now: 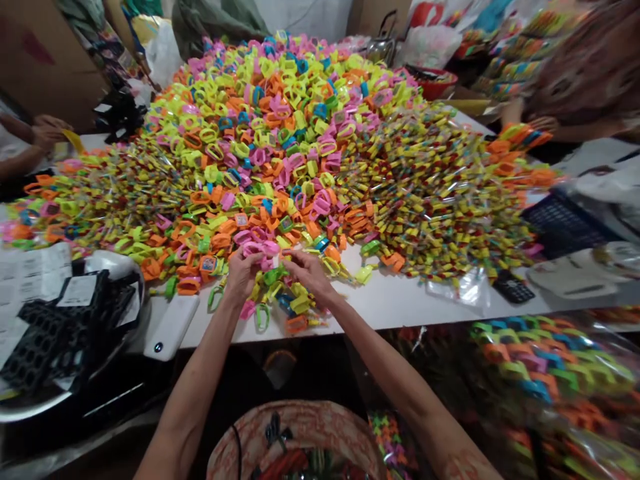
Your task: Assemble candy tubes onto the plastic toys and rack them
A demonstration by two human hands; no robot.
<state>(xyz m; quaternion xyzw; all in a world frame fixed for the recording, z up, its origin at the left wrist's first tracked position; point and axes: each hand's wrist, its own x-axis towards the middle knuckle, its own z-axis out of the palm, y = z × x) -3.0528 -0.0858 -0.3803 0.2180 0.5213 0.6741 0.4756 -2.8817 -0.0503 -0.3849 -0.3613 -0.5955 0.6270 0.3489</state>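
At the table's near edge, my left hand (242, 272) is closed on a pink toy watch (261, 245), a plastic wristband piece. My right hand (309, 272) faces it, fingers pinched together close to the watch; what they hold, if anything, is too small to make out. Beneath both hands lie loose toy watches in green, blue and orange, among them a green one (262, 319) and an orange one (297, 325). Just beyond rises a big heap of toy watches (270, 133) in yellow, pink, orange and blue.
Small yellow wrapped sticks (440, 193) are piled at right. A white phone (171, 327) lies left of my arm, beside a metal basin (75, 393) with black trays. A dark remote (513, 287) and a blue basket (565, 223) stand right. Other people's hands (50, 132) work at both sides.
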